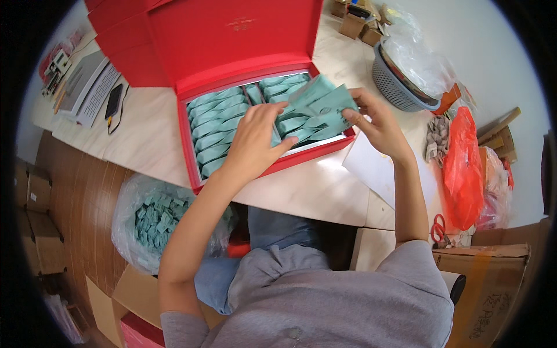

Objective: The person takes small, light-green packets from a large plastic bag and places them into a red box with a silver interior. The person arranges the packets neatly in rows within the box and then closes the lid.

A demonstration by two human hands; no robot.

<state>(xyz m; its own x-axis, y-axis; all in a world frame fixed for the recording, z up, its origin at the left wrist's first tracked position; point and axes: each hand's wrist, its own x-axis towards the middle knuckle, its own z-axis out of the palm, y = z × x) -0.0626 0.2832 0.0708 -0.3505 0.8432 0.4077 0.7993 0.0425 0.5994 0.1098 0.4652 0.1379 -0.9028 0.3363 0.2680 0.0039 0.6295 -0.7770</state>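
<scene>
A red gift box (268,172) stands with its lid (230,32) raised on the table before me. Green sachets (219,111) fill it in rows, split by a divider. Between the thumb and fingers of my right hand (376,122) are green printed sachets (335,111), tilted above the box's right compartment; I cannot tell exactly how many. My left hand (261,135) reaches over the middle of the box, thumb and fingers spread and nothing gripped. Its fingertips are close to the held sachets; whether they touch is unclear.
A clear plastic bag (124,217) of loose sachets sits below the table edge at left. On the table are a phone (114,102) with a cable, a grey basket (391,82), white paper (370,167), a red plastic bag (463,174) and red-handled scissors (438,228). Cardboard boxes (483,287) stand lower right.
</scene>
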